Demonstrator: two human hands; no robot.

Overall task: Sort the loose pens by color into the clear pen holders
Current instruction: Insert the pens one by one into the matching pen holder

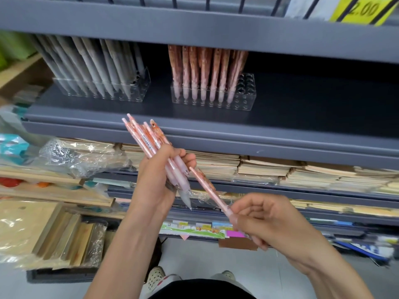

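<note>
Gripping a bundle of pink pens [149,141], the left hand [156,180] sat curled round their lower halves, just below the front edge of the grey shelf [313,108], with the pens' top ends fanned up across that edge. Right of it, and lower beneath the shelf, a single pink pen [207,186] slanted up-left with its upper end close to the bundle; the right hand [267,221] pinched its lower end between thumb and fingertips. On the shelf itself, toward the left, a clear holder [138,93] stood packed with grey pens [92,67] leaning left. Further right on the same shelf, apart from the first, a second clear holder [245,98] held upright pink pens [203,67] in its left and middle holes.
</note>
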